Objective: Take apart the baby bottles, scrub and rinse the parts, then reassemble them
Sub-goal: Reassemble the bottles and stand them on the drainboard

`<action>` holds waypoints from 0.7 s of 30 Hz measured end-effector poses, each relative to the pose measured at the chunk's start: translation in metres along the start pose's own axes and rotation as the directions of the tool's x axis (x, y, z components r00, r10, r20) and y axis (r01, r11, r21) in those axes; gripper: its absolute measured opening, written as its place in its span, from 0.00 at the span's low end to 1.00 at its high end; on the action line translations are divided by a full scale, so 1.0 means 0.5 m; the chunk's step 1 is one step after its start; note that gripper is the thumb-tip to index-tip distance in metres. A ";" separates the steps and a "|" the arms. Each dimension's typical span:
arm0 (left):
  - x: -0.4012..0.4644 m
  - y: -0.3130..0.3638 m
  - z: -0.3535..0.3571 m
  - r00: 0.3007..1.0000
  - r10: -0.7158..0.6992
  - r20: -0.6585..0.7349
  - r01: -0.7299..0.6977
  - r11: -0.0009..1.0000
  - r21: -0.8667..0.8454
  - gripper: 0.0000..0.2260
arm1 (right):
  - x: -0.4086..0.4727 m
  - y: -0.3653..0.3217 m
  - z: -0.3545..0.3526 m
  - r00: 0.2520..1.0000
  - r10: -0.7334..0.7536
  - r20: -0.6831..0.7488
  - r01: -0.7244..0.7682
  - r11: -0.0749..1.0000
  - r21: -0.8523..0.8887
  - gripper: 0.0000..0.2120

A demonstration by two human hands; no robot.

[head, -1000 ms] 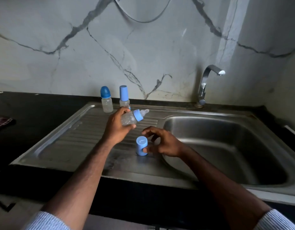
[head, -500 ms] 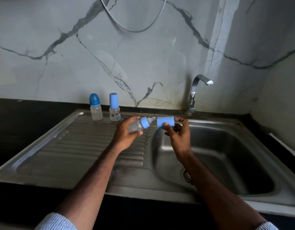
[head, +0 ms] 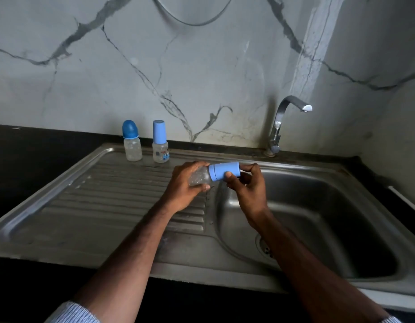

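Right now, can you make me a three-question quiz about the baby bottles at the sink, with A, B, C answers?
1. Where do the two bottles nobody is holding stand?
A. In the basin
B. On the draining board by the wall
C. Under the tap

2. What colour is the cap on the held bottle?
A. Light blue
B. Red
C. Yellow

3. How is the held bottle lying?
A. Upright
B. Upside down
C. On its side between two hands

Answers:
1 B: the round-capped bottle and the tall-capped bottle stand at the back of the draining board.
2 A: the cap is light blue.
3 C: the left hand grips the held bottle and the right hand pinches its cap, sideways.
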State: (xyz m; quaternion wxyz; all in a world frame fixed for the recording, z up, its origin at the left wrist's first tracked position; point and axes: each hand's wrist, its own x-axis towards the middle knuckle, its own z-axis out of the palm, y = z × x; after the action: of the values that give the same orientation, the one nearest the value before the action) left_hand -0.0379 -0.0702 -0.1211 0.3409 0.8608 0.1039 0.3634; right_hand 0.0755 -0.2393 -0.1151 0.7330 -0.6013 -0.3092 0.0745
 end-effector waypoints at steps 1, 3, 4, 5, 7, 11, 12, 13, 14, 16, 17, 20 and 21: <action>0.000 0.001 0.002 1.000 0.009 -0.002 -0.009 1.000 -0.004 0.30 | 0.001 0.000 -0.001 1.000 -0.004 0.006 0.004 1.000 -0.001 0.15; -0.002 0.006 0.003 1.000 0.020 -0.006 -0.020 1.000 -0.012 0.29 | 0.002 0.000 -0.004 1.000 -0.016 0.009 0.016 1.000 -0.004 0.15; -0.001 0.007 0.003 0.999 0.030 -0.017 -0.031 0.999 -0.017 0.29 | 0.002 -0.001 -0.003 1.000 -0.019 0.007 0.019 1.000 -0.001 0.15; -0.001 0.010 0.003 0.999 0.037 -0.027 -0.038 0.999 -0.024 0.28 | 0.003 -0.002 -0.003 1.000 -0.020 0.006 0.020 1.000 0.004 0.16; -0.002 0.022 -0.002 0.998 0.046 -0.047 -0.048 0.998 -0.033 0.27 | 0.005 -0.005 0.002 1.000 -0.027 0.012 0.027 1.000 0.000 0.17; -0.003 0.038 -0.005 0.997 0.048 -0.066 -0.052 0.997 -0.063 0.26 | 0.011 -0.011 0.008 0.998 -0.062 0.023 0.063 0.996 -0.056 0.18; -0.004 0.039 -0.003 0.997 0.041 -0.068 -0.046 0.997 -0.068 0.25 | 0.011 -0.013 0.009 0.997 -0.072 0.029 0.074 0.995 -0.068 0.18; -0.005 0.040 -0.002 0.997 0.036 -0.073 -0.041 0.996 -0.075 0.25 | 0.011 -0.015 0.010 0.996 -0.084 0.033 0.086 0.993 -0.075 0.17; -0.006 0.041 -0.001 0.996 0.032 -0.078 -0.038 0.996 -0.081 0.25 | 0.010 -0.018 0.012 0.995 -0.097 0.035 0.099 0.992 -0.081 0.16; -0.007 0.042 0.003 0.996 0.021 -0.084 -0.029 0.995 -0.096 0.25 | 0.008 -0.024 0.012 0.993 -0.117 0.031 0.120 0.988 -0.096 0.15; -0.008 0.043 0.004 0.997 0.009 -0.081 -0.018 0.994 -0.104 0.25 | 0.006 -0.027 0.014 0.992 -0.121 0.030 0.123 0.988 -0.097 0.14; -0.009 0.044 0.010 0.997 -0.020 -0.068 0.010 0.989 -0.147 0.25 | -0.003 -0.034 0.024 0.991 -0.125 0.041 0.129 0.986 -0.104 0.21; -0.009 0.045 0.013 0.997 -0.035 -0.075 0.021 0.984 -0.179 0.25 | -0.008 -0.034 0.029 0.990 -0.124 0.062 0.130 0.986 -0.106 0.25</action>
State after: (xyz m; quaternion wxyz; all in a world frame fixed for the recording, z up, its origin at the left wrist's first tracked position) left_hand -0.0383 -0.0923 -0.1118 0.4172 0.8106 0.0962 0.3995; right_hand 0.0599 -0.2335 -0.0997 0.6932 -0.6174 -0.3708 0.0273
